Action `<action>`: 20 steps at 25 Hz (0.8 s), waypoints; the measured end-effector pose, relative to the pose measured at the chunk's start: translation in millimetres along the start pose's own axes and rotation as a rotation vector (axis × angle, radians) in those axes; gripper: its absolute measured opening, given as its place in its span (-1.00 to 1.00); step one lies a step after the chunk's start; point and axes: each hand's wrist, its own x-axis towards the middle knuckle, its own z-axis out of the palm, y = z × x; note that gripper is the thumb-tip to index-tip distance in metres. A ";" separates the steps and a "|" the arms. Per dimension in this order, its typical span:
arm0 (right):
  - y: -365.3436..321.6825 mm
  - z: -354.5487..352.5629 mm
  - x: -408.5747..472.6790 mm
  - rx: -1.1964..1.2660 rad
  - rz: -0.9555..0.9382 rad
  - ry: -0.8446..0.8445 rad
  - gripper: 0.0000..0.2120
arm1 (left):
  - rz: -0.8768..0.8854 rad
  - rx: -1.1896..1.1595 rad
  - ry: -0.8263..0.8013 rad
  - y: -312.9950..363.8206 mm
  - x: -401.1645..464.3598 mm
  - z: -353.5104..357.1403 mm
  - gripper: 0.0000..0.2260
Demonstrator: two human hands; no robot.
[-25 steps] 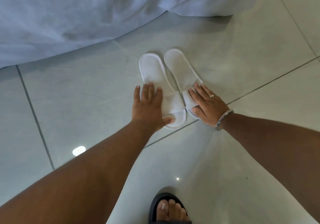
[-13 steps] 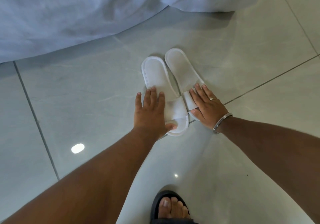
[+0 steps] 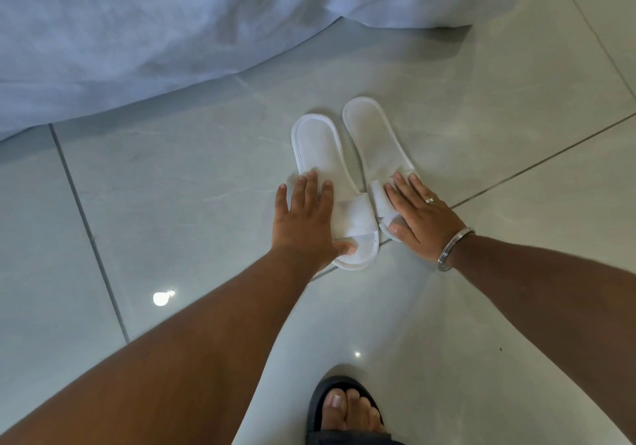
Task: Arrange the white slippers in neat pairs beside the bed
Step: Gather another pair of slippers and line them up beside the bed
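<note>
Two white slippers lie side by side on the tiled floor, heels toward the bed and toe straps toward me. The left slipper sits slightly nearer to me than the right slipper. My left hand presses flat on the left slipper's outer edge, thumb on its toe end. My right hand lies over the right slipper's strap, covering its toe, with a ring and a metal bangle on it.
The bed's pale blue-white sheet hangs to the floor across the top of the view. Glossy grey tiles with dark grout lines surround the slippers. My foot in a black sandal stands at the bottom edge.
The left slipper has slid a little toward me under my left hand, so its heel sits lower than the right one's. Both hands stay on the slippers.
</note>
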 end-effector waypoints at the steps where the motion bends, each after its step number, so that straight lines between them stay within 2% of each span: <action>1: 4.7 -0.4 -1.1 -0.004 -0.019 -0.016 -0.33 | -0.002 0.005 -0.004 -1.1 1.5 -1.4 -0.01; 5: 14.9 -0.1 -5.0 -0.036 -0.086 -0.049 -0.31 | -0.016 0.018 -0.007 -7.4 11.1 -8.0 0.00; 12: -2.0 -3.1 4.3 -0.001 -0.015 -0.034 -0.34 | 0.001 0.026 -0.002 -5.1 8.0 -6.1 -0.02; 20: -5.5 -1.4 4.9 -0.064 -0.019 -0.016 -0.37 | -0.002 0.065 -0.016 -4.6 4.6 0.1 -0.02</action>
